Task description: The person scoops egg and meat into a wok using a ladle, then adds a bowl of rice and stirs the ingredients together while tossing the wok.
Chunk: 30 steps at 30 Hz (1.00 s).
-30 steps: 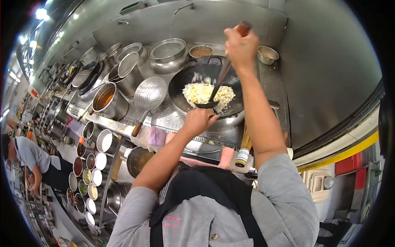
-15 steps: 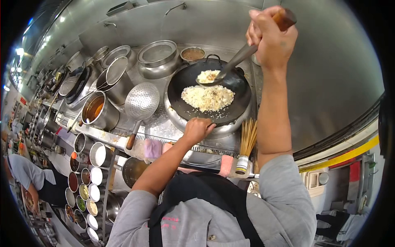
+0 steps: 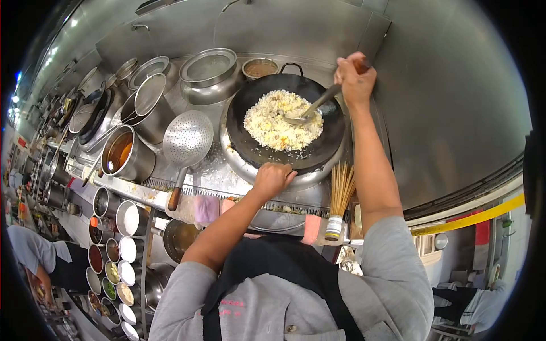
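Observation:
A black wok point(image 3: 256, 149) sits on a round metal burner ring, with fried rice point(image 3: 276, 122) spread over its middle. My left hand point(image 3: 274, 178) is closed at the wok's near edge; the part it grips is mostly hidden. Above the wok's right rim, my right hand point(image 3: 356, 79) is wrapped round the wooden handle of a metal ladle point(image 3: 324, 98). The ladle's bowl rests in the right part of the rice. A perforated skimmer point(image 3: 188, 137) lies left of the wok.
Left of the skimmer stands a pot of reddish-brown liquid point(image 3: 124, 150). Bamboo sticks point(image 3: 341, 190) stand near the front edge. Lidded pots and a bowl of brown contents point(image 3: 260, 69) line the back. Ingredient containers point(image 3: 127, 249) and a person point(image 3: 42, 250) are at lower left.
My right hand has moved down and left, lowering the ladle into the rice. The rice is spread wider, and the ladle no longer holds a raised scoop. My left hand keeps its hold.

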Each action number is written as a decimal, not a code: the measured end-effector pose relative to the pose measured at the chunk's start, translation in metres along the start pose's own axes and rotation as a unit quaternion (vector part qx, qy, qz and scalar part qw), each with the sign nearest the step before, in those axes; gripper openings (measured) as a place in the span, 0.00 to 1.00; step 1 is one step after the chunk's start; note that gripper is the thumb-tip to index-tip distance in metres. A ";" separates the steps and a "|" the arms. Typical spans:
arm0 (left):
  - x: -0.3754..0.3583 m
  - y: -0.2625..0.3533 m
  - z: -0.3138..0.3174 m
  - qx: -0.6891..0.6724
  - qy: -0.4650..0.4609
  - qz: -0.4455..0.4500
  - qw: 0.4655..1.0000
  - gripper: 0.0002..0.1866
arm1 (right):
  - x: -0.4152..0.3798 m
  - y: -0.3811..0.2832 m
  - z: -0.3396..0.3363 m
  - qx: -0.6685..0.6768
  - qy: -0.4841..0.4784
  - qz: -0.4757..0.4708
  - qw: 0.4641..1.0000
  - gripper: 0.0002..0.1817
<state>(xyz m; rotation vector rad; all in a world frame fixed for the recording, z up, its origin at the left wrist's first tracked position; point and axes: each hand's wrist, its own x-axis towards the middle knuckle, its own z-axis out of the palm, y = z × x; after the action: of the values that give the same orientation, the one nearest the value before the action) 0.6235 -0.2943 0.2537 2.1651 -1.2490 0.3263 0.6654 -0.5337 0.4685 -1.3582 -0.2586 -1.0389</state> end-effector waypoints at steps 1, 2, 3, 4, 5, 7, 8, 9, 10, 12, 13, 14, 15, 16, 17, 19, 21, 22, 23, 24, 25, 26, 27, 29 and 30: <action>-0.001 -0.001 -0.001 -0.001 -0.001 -0.002 1.000 0.17 | 0.000 -0.015 0.000 0.001 0.005 -0.010 1.000 0.11; -0.001 -0.003 0.002 0.010 -0.004 0.001 1.000 0.17 | 0.000 -0.034 -0.002 0.003 0.006 -0.023 1.000 0.11; 0.000 -0.004 0.001 0.011 0.000 -0.004 1.000 0.17 | -0.007 -0.053 -0.001 0.004 0.011 -0.028 1.000 0.12; -0.002 -0.001 0.000 0.010 -0.003 -0.009 1.000 0.17 | -0.017 -0.066 0.005 0.006 0.014 -0.026 1.000 0.11; 0.000 0.000 -0.001 0.009 -0.007 -0.008 1.000 0.17 | -0.026 -0.058 0.012 0.008 0.003 -0.007 1.000 0.11; 0.000 -0.001 0.001 0.003 -0.015 -0.011 1.000 0.18 | -0.040 -0.033 0.017 0.008 -0.015 0.025 1.000 0.10; 0.000 -0.002 -0.001 0.003 -0.018 -0.013 1.000 0.18 | -0.033 -0.027 0.010 0.016 -0.001 0.029 0.999 0.10; -0.001 -0.001 -0.001 0.003 -0.022 -0.018 1.000 0.18 | -0.030 -0.034 0.003 0.003 0.032 0.014 0.999 0.10; 0.004 -0.002 -0.002 0.000 -0.016 -0.012 1.000 0.18 | -0.020 -0.045 -0.003 -0.007 0.059 -0.006 0.998 0.10; 0.002 -0.002 -0.002 -0.007 -0.008 -0.011 1.000 0.18 | -0.001 -0.066 -0.022 -0.022 0.069 -0.058 0.996 0.11; -0.002 -0.002 -0.003 -0.010 -0.008 -0.011 1.000 0.18 | 0.005 -0.074 -0.031 -0.011 0.076 -0.055 0.996 0.11; -0.001 0.000 -0.007 -0.007 -0.017 -0.018 1.000 0.18 | 0.010 -0.080 -0.038 -0.001 0.084 -0.054 0.995 0.11; -0.001 0.000 -0.007 -0.007 -0.016 -0.018 1.000 0.18 | 0.013 -0.083 -0.042 0.007 0.092 -0.053 0.994 0.11; -0.001 -0.001 -0.005 -0.008 -0.015 -0.017 1.000 0.18 | 0.013 -0.070 -0.044 -0.040 0.134 -0.047 0.989 0.12; -0.001 -0.001 -0.004 -0.008 -0.013 -0.016 1.000 0.18 | 0.010 -0.049 -0.047 -0.023 0.123 -0.032 0.992 0.12; 0.000 -0.001 -0.003 -0.006 -0.015 -0.016 1.000 0.17 | 0.004 -0.015 -0.047 0.016 0.101 0.000 0.995 0.13; -0.002 -0.002 -0.004 0.001 -0.024 -0.011 1.000 0.17 | 0.000 -0.017 -0.044 0.040 0.093 0.022 0.995 0.13; 0.000 -0.003 -0.004 0.008 -0.022 -0.007 1.000 0.17 | -0.004 -0.036 -0.034 0.031 0.089 0.011 0.995 0.13; -0.001 -0.004 -0.004 0.012 -0.025 -0.009 1.000 0.17 | -0.013 -0.053 -0.026 0.022 0.086 0.007 0.996 0.13; -0.001 -0.004 -0.005 0.012 -0.031 -0.011 0.999 0.17 | -0.022 -0.067 -0.021 0.004 0.078 -0.010 0.997 0.12; -0.001 -0.006 -0.004 0.012 -0.024 -0.015 1.000 0.17 | -0.022 -0.060 -0.020 0.009 0.066 -0.004 0.998 0.12; -0.003 -0.005 -0.003 0.009 -0.022 -0.017 1.000 0.17 | -0.026 -0.050 -0.022 0.010 0.059 0.004 0.998 0.12; -0.004 -0.005 -0.001 0.007 -0.017 -0.014 1.000 0.17 | -0.027 -0.043 -0.024 0.011 0.053 0.007 0.999 0.12; -0.004 -0.004 0.000 0.016 -0.034 -0.018 0.999 0.17 | -0.022 -0.039 -0.026 0.018 0.034 0.014 0.999 0.12; -0.003 -0.005 -0.001 0.020 -0.033 -0.016 0.999 0.17 | -0.025 -0.048 -0.021 0.016 0.023 0.009 1.000 0.12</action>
<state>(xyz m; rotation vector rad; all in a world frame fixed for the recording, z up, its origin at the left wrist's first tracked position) 0.6269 -0.2899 0.2512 2.2441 -1.2529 0.2705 0.6084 -0.5349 0.4777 -1.3028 -0.2267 -1.0454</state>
